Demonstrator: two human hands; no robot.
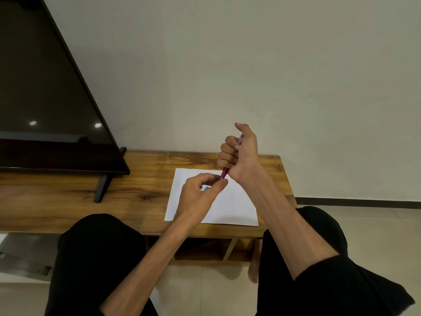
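Note:
My right hand is raised above the wooden bench and grips a dark pink pen in its fist, with the pen's lower end pointing down and left. My left hand pinches that lower end between thumb and fingertips. A small blue thing shows inside the left hand's curl; I cannot tell what it is. Under both hands lies a white sheet of paper on the bench.
The low wooden bench runs along a pale wall. A large black TV on a stand fills its left half. My knees in black trousers sit close to the bench's front edge, with open shelf compartments below.

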